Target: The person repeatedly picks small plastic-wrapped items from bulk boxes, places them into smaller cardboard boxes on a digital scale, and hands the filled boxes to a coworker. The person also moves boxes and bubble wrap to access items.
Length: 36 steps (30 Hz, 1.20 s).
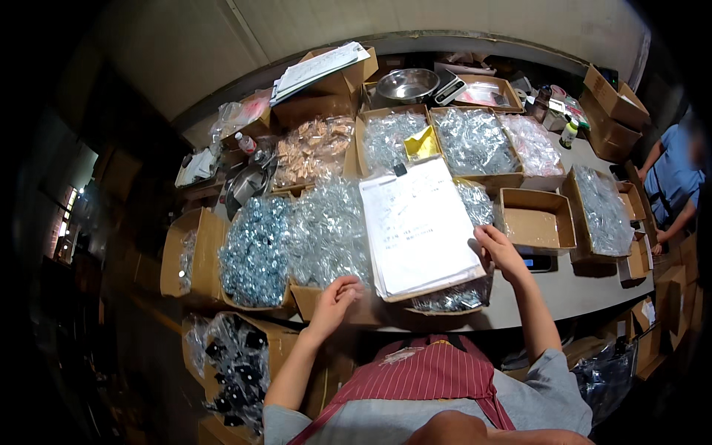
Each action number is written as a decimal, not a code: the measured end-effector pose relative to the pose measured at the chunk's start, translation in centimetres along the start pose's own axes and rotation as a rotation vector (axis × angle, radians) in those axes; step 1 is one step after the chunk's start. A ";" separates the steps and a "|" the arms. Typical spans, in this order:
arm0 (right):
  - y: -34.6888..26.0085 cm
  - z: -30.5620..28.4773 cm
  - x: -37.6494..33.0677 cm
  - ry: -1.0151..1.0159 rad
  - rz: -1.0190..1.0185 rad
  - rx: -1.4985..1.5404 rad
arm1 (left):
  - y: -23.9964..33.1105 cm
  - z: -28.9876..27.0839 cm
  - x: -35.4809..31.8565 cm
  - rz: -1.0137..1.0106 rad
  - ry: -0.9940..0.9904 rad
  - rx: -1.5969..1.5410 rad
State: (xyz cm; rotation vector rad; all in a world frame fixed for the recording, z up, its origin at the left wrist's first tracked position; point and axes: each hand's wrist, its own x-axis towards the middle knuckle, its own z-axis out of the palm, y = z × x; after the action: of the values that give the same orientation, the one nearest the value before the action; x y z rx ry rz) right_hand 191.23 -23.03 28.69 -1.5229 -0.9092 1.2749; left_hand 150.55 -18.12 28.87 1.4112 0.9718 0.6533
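Observation:
A clipboard with a stack of white papers (419,230) lies tilted over a box of shiny bagged metal parts (452,299). A black clip (400,170) sits at its far edge. My right hand (500,252) grips the board's right edge, with the fingertips partly hidden. My left hand (336,302) is apart from the board's lower left corner, slightly blurred, with fingers loosely bent and nothing visible in them. Beyond it is a carton heaped with clear bags of silvery parts (326,230). Bluish metal parts in bags (256,248) fill the carton farther left.
Copper-coloured parts (315,148) and more bagged parts (475,137) fill cartons behind. A small cardboard box (535,226) stands right of the clipboard. A steel bowl (407,85) is at the back. Bagged black parts (237,371) sit low left. Another person (673,174) is at far right.

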 end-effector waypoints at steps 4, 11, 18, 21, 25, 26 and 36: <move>-2.7 1.1 2.0 -0.054 0.090 0.077 | 1.1 -2.8 3.1 -0.074 -0.143 -0.121; -10.3 1.7 5.1 -0.014 -0.010 0.338 | 3.6 -12.3 7.9 -0.052 0.037 -0.225; -17.5 3.7 21.1 0.095 -0.415 0.449 | 4.1 -21.1 15.5 0.043 0.136 -0.110; -16.1 3.1 33.0 0.390 -0.655 0.350 | 2.8 -24.3 19.2 0.073 0.132 0.043; -16.5 4.5 43.3 0.563 -0.467 0.246 | 1.2 -28.7 24.0 0.249 0.298 0.337; -16.5 4.4 45.5 0.551 -0.442 0.423 | 1.6 -29.1 25.3 0.280 0.334 0.457; -14.6 3.5 49.6 -0.033 -0.108 0.263 | 5.0 -28.9 39.7 0.674 0.351 1.156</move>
State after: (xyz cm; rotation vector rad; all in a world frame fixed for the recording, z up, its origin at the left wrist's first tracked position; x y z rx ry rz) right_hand 197.49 28.42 27.57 -1.2354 -0.7986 1.2885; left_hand 145.93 31.02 30.12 2.7868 1.2142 0.8910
